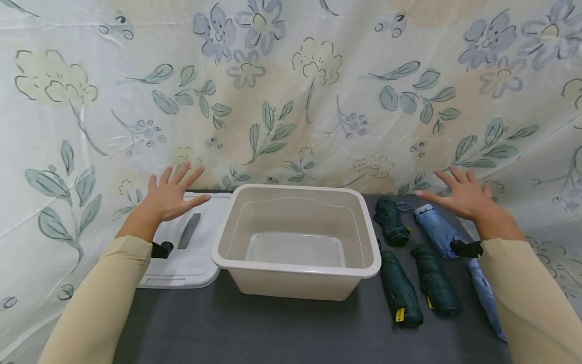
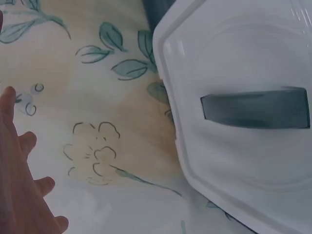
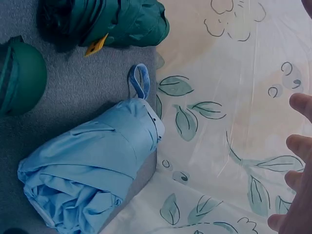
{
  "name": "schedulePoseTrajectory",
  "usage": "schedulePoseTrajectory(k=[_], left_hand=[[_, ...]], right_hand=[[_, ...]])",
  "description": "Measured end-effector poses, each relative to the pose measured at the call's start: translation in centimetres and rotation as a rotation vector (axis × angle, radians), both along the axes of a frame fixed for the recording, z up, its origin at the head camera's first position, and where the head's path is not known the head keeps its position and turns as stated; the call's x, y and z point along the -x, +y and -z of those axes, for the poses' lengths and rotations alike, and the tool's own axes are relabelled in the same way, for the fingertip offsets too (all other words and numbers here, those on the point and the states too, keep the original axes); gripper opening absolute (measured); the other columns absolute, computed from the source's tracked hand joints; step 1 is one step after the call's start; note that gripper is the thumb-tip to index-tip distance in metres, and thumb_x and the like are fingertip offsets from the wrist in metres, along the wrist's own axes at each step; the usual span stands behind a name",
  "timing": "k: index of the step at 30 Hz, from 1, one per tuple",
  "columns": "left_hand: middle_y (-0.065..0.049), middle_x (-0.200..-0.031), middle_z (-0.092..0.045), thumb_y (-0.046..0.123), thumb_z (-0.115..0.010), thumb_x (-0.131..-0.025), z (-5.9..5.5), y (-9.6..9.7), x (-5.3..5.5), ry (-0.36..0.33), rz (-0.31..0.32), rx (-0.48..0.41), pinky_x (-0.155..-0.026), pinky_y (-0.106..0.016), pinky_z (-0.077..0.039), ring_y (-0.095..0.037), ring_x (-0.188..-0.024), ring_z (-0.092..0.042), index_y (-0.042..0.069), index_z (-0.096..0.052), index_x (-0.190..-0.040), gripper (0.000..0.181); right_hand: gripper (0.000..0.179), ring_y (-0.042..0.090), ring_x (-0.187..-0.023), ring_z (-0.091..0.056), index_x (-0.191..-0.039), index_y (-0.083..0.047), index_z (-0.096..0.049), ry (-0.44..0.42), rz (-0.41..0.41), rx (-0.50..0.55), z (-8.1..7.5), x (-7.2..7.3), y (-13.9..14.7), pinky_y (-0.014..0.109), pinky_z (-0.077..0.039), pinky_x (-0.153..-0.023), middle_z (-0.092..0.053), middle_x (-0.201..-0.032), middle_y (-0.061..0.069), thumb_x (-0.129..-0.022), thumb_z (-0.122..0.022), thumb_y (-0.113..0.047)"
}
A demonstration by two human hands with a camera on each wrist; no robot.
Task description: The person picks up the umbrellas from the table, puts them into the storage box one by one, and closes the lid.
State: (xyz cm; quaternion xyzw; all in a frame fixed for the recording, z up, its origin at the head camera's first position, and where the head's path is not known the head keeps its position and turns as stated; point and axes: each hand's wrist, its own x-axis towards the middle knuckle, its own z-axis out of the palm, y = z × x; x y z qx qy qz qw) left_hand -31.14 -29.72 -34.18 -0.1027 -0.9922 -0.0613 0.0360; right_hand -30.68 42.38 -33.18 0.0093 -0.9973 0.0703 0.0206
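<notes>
My left hand (image 1: 170,194) is raised with fingers spread above a white lid (image 1: 200,273) that has a grey strip (image 1: 188,231) on it. Nothing is in that hand. On the other side, my right hand (image 1: 468,197) hovers with spread fingers over a folded light blue umbrella (image 1: 437,230), also holding nothing. Between the hands stands a beige plastic bin (image 1: 295,283) with its top uncovered and nothing inside. Right of the bin lie dark green folded umbrellas (image 1: 400,288), several in all, with yellow tags. A second blue umbrella (image 1: 485,296) is partly hidden by the right forearm.
A dark grey tabletop (image 1: 273,333) carries everything. Behind it and along both sides hangs a floral cloth (image 1: 282,101), close to the bin's back rim. The lid lies directly left of the bin, and the umbrellas lie close together on the right.
</notes>
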Motion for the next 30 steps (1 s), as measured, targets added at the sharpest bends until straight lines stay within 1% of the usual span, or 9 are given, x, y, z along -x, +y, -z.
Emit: schedulePoseTrajectory(k=[5,10,16,24,30], left_hand=[[-0.014,-0.174,0.002,0.077,-0.042,-0.094,0.3,0.3,-0.6,0.026,0.011,-0.003,-0.115,-0.082,0.006,-0.057,-0.154,0.002,0.036,-0.007,-0.166,0.090],[-0.014,-0.174,-0.001,0.074,-0.044,-0.095,0.4,0.7,-1.4,0.039,0.027,-0.017,-0.116,-0.081,0.004,-0.057,-0.154,0.001,0.036,-0.007,-0.166,0.089],[-0.014,-0.174,-0.004,0.074,-0.044,-0.094,1.0,0.9,-2.2,0.075,0.049,-0.054,-0.115,-0.082,0.004,-0.058,-0.153,-0.002,0.035,-0.007,-0.166,0.089],[-0.013,-0.174,-0.007,0.071,-0.047,-0.096,1.9,1.0,-3.3,0.114,0.060,-0.104,-0.114,-0.083,-0.004,-0.058,-0.153,-0.005,0.034,-0.008,-0.166,0.087],[-0.016,-0.173,-0.011,0.065,-0.050,-0.097,2.5,1.5,-4.2,0.184,0.100,-0.136,-0.120,-0.076,-0.010,-0.059,-0.152,-0.011,0.031,-0.007,-0.166,0.088]], right_hand=[[0.104,0.062,-0.149,0.010,-0.166,-0.018,-0.006,0.013,-0.022,0.021,0.2,-0.7,0.0,0.090,0.001,-0.104,0.002,-0.167,0.032,-0.092,-0.047,-0.078],[0.102,0.061,-0.150,0.009,-0.166,-0.015,-0.010,0.038,-0.039,0.038,0.2,-1.6,0.0,0.088,-0.001,-0.106,0.004,-0.168,0.030,-0.093,-0.050,-0.075],[0.101,0.060,-0.151,0.008,-0.166,-0.015,-0.011,0.081,-0.071,0.031,0.3,-2.7,-0.2,0.088,-0.003,-0.107,0.005,-0.169,0.028,-0.093,-0.053,-0.071],[0.098,0.061,-0.151,0.005,-0.164,-0.009,-0.015,0.140,-0.096,0.040,1.3,-4.3,-0.2,0.087,-0.006,-0.109,-0.001,-0.168,0.031,-0.095,-0.054,-0.065],[0.092,0.059,-0.152,0.007,-0.163,-0.007,-0.020,0.183,-0.129,0.087,2.4,-5.7,-0.2,0.086,-0.006,-0.110,-0.004,-0.168,0.031,-0.096,-0.058,-0.057]])
